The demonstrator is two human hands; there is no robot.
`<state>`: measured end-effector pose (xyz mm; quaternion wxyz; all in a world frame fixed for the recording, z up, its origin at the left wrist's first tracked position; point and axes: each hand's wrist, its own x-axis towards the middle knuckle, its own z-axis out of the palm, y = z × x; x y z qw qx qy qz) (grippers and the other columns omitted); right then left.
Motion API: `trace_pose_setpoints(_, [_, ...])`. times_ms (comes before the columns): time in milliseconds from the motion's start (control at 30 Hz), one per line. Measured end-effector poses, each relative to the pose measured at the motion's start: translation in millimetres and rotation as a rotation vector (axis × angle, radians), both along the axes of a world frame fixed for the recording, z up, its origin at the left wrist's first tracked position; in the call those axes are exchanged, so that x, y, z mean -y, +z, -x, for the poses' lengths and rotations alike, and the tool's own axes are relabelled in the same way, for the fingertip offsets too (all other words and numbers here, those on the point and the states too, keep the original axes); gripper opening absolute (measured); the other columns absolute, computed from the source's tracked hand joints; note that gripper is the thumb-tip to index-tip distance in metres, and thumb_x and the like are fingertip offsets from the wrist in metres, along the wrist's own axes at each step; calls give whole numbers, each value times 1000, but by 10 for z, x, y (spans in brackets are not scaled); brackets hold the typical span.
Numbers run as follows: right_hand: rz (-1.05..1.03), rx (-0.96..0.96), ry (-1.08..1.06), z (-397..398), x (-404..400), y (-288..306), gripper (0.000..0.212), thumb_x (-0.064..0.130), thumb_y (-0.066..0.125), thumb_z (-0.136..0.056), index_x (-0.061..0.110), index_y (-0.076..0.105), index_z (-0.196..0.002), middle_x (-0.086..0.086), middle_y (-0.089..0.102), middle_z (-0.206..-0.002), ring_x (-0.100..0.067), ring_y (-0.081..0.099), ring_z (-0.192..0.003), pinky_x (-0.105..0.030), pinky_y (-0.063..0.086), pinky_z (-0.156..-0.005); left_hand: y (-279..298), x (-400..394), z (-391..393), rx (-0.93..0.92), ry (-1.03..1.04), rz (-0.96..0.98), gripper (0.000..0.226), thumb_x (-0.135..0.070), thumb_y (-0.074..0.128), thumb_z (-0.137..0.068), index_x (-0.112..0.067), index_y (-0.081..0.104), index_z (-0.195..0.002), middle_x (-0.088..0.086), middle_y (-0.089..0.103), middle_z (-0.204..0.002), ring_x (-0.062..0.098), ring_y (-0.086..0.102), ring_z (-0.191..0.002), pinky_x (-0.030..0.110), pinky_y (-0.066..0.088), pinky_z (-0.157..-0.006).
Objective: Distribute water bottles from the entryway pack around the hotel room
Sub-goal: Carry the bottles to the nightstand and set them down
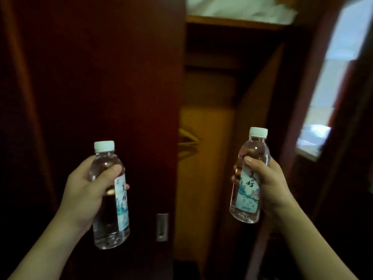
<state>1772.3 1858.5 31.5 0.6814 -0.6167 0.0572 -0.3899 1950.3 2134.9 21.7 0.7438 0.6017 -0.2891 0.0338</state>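
Observation:
I hold two clear water bottles upright in front of me, each with a white cap and a pale blue label. My left hand (88,190) is wrapped around the left bottle (110,223) at its upper half. My right hand (264,184) grips the right bottle (247,190) at its middle, slightly higher than the other. The entryway pack is not in view.
A dark red wooden wardrobe door (101,77) with a small metal handle (162,227) stands close ahead on the left. An open wardrobe bay (207,158) lies in the middle, with white bedding (232,7) on its top shelf. A bright opening (331,87) shows at right.

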Motion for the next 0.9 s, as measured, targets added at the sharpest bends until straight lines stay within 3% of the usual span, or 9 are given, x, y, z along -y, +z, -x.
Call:
trace_pose_setpoints(100, [-33, 51, -197, 877, 426, 6, 38, 23, 73, -65, 6, 60, -96, -9, 62, -67, -24, 61, -55, -37, 51, -58, 83, 781, 428, 19, -212, -24, 18, -1, 58, -89, -17, 66, -90, 4, 70, -77, 23, 70, -58, 30, 58, -51])
trace_pose_setpoints(167, [-59, 73, -325, 1518, 651, 10, 45, 22, 75, -61, 4, 59, -98, -11, 60, -65, -25, 60, -52, -36, 51, -56, 119, 1275, 791, 37, -351, -46, 16, -5, 60, -87, -19, 66, -90, 6, 70, -80, 26, 71, -60, 35, 58, -54])
trace_pose_setpoints(300, [-46, 56, -571, 2855, 879, 25, 49, 30, 84, -50, 8, 66, -89, -16, 60, -68, -26, 61, -56, -38, 55, -57, 210, 2147, 1722, 47, -590, -76, 26, -23, 76, -69, -23, 66, -93, 11, 71, -83, 26, 72, -65, 31, 58, -53])
trace_pose_setpoints(400, [-20, 10, -772, 3814, 937, 54, 47, 33, 77, -57, 6, 66, -94, -19, 61, -74, -31, 63, -61, -41, 56, -59, 215, 2720, 2467, 76, -725, -97, 32, -31, 79, -64, -28, 67, -93, 5, 73, -90, 19, 71, -78, 34, 52, -62])
trace_pose_setpoints(533, [31, -80, -993, 4902, 920, 46, 35, 26, 73, -70, 9, 65, -99, -12, 69, -76, -29, 67, -67, -48, 57, -69, 159, 3454, 3421, 70, -913, -44, 16, -15, 74, -80, -25, 68, -90, 4, 74, -82, 14, 72, -69, 24, 54, -54])
trace_pose_setpoints(667, [11, -122, -1184, 5687, 924, 54, 33, 24, 75, -72, 11, 63, -100, -12, 69, -75, -29, 68, -65, -40, 58, -62, 171, 4036, 4234, 49, -1091, -27, 26, -17, 78, -76, -16, 67, -100, 13, 72, -89, 26, 72, -63, 28, 55, -53])
trace_pose_setpoints(733, [4, -133, -1281, 5976, 988, 50, 26, 22, 68, -82, 12, 62, -106, -12, 71, -76, -30, 69, -66, -38, 56, -61, 184, 4302, 4538, 53, -1157, -37, 32, -15, 77, -75, -15, 67, -105, 17, 72, -92, 31, 72, -65, 32, 56, -54])
trace_pose_setpoints(833, [1, -147, -1411, 6308, 1150, 11, 14, 13, 57, -92, 13, 62, -105, -10, 71, -74, -31, 69, -67, -42, 55, -64, 170, 4710, 4866, 40, -1231, -34, 39, -20, 85, -63, -21, 70, -99, 15, 72, -91, 39, 71, -75, 39, 57, -60])
trace_pose_setpoints(900, [-11, -155, -1473, 6436, 1285, -31, 14, 14, 58, -92, 14, 63, -105, -10, 71, -75, -34, 69, -70, -47, 56, -71, 148, 4999, 5018, 62, -1278, -46, 44, -25, 85, -57, -23, 70, -98, 13, 71, -97, 35, 71, -77, 42, 58, -64])
